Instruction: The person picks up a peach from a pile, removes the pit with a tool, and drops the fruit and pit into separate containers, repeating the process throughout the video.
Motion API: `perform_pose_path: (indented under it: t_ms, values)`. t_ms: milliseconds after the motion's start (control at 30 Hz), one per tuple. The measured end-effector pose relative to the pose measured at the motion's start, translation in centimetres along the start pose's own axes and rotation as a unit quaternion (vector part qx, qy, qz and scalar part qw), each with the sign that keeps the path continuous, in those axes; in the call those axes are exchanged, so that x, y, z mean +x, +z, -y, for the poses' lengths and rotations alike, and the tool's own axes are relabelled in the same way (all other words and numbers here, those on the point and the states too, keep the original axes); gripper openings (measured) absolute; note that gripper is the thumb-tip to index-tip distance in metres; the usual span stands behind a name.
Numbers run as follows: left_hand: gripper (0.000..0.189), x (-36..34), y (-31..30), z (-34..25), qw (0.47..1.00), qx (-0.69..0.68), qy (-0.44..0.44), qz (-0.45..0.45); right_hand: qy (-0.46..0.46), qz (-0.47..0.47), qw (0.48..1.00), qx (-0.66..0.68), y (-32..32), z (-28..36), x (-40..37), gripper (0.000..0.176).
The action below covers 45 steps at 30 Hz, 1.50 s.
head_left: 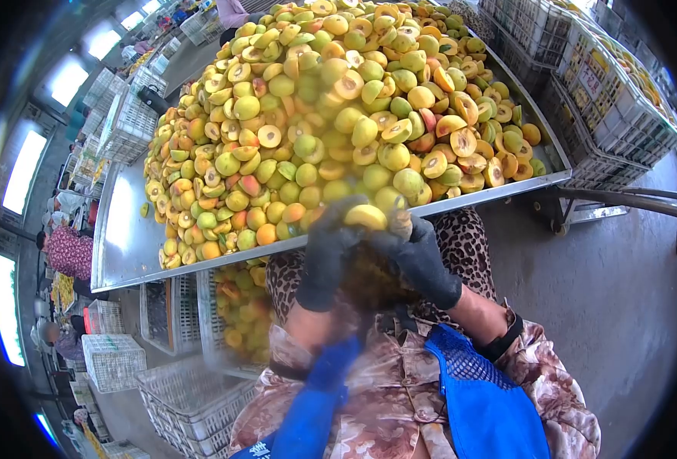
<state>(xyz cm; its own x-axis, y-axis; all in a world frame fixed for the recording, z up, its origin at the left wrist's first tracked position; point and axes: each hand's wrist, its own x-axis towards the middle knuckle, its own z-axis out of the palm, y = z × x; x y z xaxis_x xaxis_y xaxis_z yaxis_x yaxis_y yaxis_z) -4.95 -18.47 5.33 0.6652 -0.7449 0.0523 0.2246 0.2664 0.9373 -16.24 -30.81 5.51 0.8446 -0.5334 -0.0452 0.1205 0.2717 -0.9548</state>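
Observation:
Over my lap, at the tray's near edge, my left hand in a dark glove is closed around a yellow peach. My right hand, gloved as well, is curled right beside that fruit. A small brownish shape shows at its fingers, too blurred to name. Just beyond both hands lies a big heap of peaches, many cut in half with the pit or its hollow showing. The heap rests on a metal tray with a raised rim.
Below the tray at the left, a crate holds more peaches; white plastic crates stand near it. Stacked crates of fruit rise at the right beside a metal cart frame. A person in a patterned red top sits at far left.

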Motion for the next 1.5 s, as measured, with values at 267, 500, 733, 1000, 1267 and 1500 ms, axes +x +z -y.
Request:
perform_pose_path:
  t_ms: [267, 500, 733, 1000, 1267, 1500]
  values:
    - [0.062, -2.4, 3.6, -1.0, 0.999, -0.039, 0.018, -0.026, 0.122, 0.054, 0.986, 0.096, -0.9, 1.1, -1.6, 0.008]
    - [0.058, -3.0, 3.1, -0.4, 0.986, -0.160, 0.032, -0.014, 0.065, 0.151, 0.975, -0.146, -1.6, 0.6, -3.1, 0.009]
    - [0.052, -3.3, 3.9, -2.0, 0.992, -0.064, 0.069, -0.088, -0.011, 0.161, 0.959, -0.234, 0.1, -1.3, -1.5, 0.019]
    - [0.052, -4.3, 5.3, -3.6, 0.982, -0.044, 0.084, -0.166, -0.102, 0.163, 0.942, -0.274, 1.7, 1.0, -1.8, 0.016]
    - [0.048, -3.5, 4.3, -3.1, 0.975, 0.030, 0.133, -0.177, -0.017, 0.154, 0.960, -0.235, 2.7, 0.8, -1.4, 0.020]
    - [0.044, -4.0, 3.5, -2.5, 0.984, -0.012, 0.062, -0.166, -0.134, 0.173, 0.917, -0.334, 1.3, -1.1, -0.6, 0.016]
